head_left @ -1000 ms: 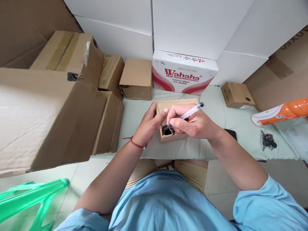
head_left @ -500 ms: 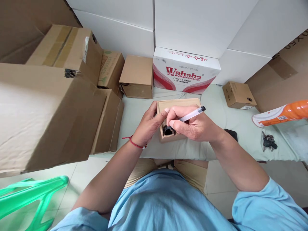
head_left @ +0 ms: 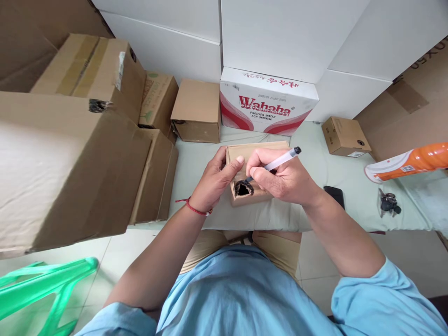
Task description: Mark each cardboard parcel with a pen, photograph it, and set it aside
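Observation:
A small brown cardboard box lies in front of me on the cloth-covered table. Near its front left corner is a ragged hole with a blackened rim. My left hand grips the box by its left side, thumb resting on the top face. Pinched in my right hand is a pen with a whitish barrel and a black end, tilted up to the right. Its tip is at the upper right edge of the hole. Part of the box top is hidden under my right hand.
Cardboard boxes crowd the left side. At the back stand a white and red Wahaba-style water carton and a brown box. To the right are a small box, an orange bottle, keys and a black phone-like object.
My right hand and the pen have shifted slightly right, uncovering more of the hole. My left hand keeps its hold on the box. The view has moved a little.

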Demonstrator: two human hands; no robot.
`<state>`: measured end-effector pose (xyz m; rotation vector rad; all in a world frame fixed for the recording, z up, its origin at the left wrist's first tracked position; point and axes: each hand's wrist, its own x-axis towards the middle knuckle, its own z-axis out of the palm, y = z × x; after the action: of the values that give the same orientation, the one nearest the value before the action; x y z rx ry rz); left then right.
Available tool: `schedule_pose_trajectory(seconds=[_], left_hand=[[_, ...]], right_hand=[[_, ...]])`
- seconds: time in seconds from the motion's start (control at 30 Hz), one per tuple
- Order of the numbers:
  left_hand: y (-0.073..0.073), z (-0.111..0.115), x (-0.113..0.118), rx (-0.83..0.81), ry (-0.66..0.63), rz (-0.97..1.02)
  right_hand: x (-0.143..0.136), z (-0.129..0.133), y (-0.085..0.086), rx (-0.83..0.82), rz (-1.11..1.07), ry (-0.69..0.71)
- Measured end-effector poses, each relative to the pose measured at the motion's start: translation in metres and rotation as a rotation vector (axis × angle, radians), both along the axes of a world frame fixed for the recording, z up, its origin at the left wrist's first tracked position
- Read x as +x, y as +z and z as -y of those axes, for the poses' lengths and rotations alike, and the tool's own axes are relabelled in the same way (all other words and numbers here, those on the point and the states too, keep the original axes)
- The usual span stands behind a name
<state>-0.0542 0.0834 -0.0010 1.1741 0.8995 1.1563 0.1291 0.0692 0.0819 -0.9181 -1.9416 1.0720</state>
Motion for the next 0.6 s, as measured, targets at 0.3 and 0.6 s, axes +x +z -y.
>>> schedule_pose_trajectory(seconds=[0.3,0.6], left_hand=[[0.0014,0.0014,0.0005,-0.027,-0.006,0.017],[-0.0007,0.0015,0.0,-0.019,-0.001,0.018]], right_hand=[[-0.0004,0.0013,0.0026,0.089,0.059,-0.073],[0.0023,0.0027,0.0038,0.072,0.076,-0.07]])
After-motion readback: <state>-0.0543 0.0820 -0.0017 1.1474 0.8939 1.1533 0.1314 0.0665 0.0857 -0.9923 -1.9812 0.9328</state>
